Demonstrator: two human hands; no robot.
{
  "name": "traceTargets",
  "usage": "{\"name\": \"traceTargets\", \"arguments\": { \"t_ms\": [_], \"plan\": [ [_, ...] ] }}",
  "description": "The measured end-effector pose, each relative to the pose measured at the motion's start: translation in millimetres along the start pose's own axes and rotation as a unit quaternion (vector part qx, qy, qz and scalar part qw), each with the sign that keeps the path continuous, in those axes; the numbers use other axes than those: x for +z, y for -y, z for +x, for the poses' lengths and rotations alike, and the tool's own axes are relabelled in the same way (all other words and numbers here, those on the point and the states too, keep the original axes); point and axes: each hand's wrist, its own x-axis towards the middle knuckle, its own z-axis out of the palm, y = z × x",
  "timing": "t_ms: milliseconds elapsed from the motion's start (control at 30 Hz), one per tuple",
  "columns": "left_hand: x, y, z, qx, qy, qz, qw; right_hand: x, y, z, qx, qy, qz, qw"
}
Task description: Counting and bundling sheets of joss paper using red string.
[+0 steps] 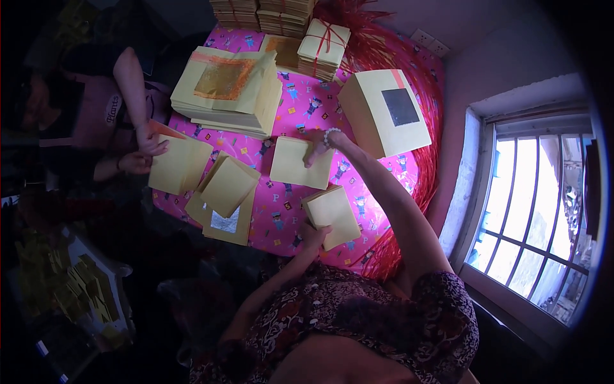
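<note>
My left hand (316, 237) grips the near left edge of a small bundle of folded yellow joss paper (332, 214), its thumb on top. Just beyond, my right hand (323, 146) lies on the far right part of a square yellow joss paper piece (291, 161), thumb and fingers spread apart. A bead bracelet circles my right wrist. To the left sits a folded joss paper bundle (231, 182), resting at an angle on sheets with a silver foil patch (224, 219).
A co-worker's hands (150, 144) hold yellow sheets (182, 165) at the table's left. A thick stack (224, 96) with gold-orange foil and a dark-patched stack (387, 115) stand farther back. Tied bundles (324, 48) and red plastic strands (422, 96) border the pink patterned table cover (275, 221). A barred window (531, 211) is right.
</note>
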Motion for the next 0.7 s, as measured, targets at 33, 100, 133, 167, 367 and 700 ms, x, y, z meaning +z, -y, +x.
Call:
{"name": "traceTargets", "arguments": {
  "t_ms": [33,100,133,167,367,700],
  "plan": [
    [-3,2,0,-0.003,-0.007,-0.014,1.000,6,-16,-11,-0.010,0.005,0.006,1.000],
    [6,-15,-7,0.003,0.018,-0.003,1.000,6,-41,-23,-0.004,-0.006,0.026,1.000],
    [10,-24,-9,0.010,0.034,0.005,0.999,8,-49,-27,-0.001,-0.011,0.038,0.999],
    [12,-27,-9,0.008,0.040,0.007,0.999,11,-56,-33,-0.001,-0.015,0.047,0.999],
    [5,-20,-9,0.014,-0.001,-0.031,0.999,-42,58,-90,0.038,-0.005,0.065,0.997],
    [-5,-19,-2,-0.030,0.063,-0.006,0.998,-28,72,-259,-0.029,-0.034,0.358,0.933]
  ]
}}
